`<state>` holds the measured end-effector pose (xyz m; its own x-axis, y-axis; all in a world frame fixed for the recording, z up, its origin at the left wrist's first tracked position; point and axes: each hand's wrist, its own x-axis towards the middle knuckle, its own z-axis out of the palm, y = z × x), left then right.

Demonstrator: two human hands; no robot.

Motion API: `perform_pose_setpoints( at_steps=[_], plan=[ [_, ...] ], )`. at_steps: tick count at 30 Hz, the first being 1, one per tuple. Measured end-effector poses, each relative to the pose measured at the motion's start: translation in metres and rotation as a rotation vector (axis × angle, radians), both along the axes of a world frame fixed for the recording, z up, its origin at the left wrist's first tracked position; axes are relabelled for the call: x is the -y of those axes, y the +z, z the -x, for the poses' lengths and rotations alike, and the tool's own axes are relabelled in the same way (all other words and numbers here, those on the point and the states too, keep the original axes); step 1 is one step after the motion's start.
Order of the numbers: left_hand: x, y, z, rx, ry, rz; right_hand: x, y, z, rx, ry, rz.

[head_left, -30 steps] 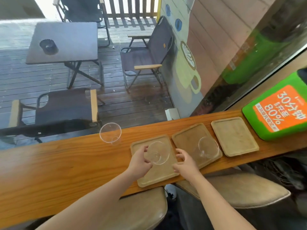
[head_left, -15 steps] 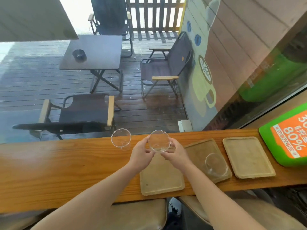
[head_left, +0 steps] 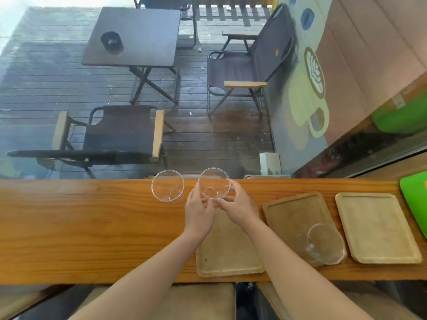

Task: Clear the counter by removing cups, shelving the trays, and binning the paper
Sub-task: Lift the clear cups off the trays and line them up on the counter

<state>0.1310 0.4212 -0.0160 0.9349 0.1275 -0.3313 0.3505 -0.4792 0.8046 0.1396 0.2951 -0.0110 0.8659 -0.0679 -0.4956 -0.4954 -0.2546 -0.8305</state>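
Note:
A clear glass cup (head_left: 214,183) is held upright between my left hand (head_left: 199,211) and my right hand (head_left: 239,205), at the far edge of the wooden counter (head_left: 92,227), just beyond the left tray. A second clear cup (head_left: 167,185) stands on the counter close to its left, apart from it. A third clear cup (head_left: 325,243) sits on the near right corner of the middle tray (head_left: 295,215). The left wooden tray (head_left: 228,255) lies partly under my forearms. The right tray (head_left: 376,227) holds nothing.
A green sign (head_left: 416,199) lies at the counter's right end. Beige stool seats (head_left: 203,301) sit under the counter's near edge. Behind the window are a dark table, folding chairs and a white box (head_left: 269,163) on the deck.
Both hands lifted the cup off the left tray and carried it away from me to the counter's far edge beside the second cup. The camera has tilted down.

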Motion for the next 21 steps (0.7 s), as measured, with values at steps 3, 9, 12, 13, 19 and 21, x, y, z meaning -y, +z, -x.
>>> perform_pose_setpoints(
  at_steps=[3,9,12,13,19,21],
  plan=[
    [-0.001,-0.003,-0.001,-0.017,0.027,0.015,-0.005,-0.005,-0.001,0.001,-0.005,-0.015],
    [-0.009,-0.004,0.000,-0.024,0.040,0.035,-0.016,-0.009,0.001,0.022,-0.011,0.001],
    [-0.011,-0.004,0.003,-0.099,0.100,0.058,-0.012,-0.006,0.004,-0.017,-0.025,0.011],
    [-0.011,-0.005,0.005,-0.170,0.169,0.073,-0.009,-0.004,0.007,-0.038,-0.026,0.031],
    [0.010,0.001,0.046,-0.382,0.183,0.085,0.035,0.007,0.056,-0.152,-0.043,0.107],
    [0.030,0.004,0.057,-0.347,0.025,0.070,0.055,0.011,0.084,-0.212,-0.082,0.066]
  ],
)
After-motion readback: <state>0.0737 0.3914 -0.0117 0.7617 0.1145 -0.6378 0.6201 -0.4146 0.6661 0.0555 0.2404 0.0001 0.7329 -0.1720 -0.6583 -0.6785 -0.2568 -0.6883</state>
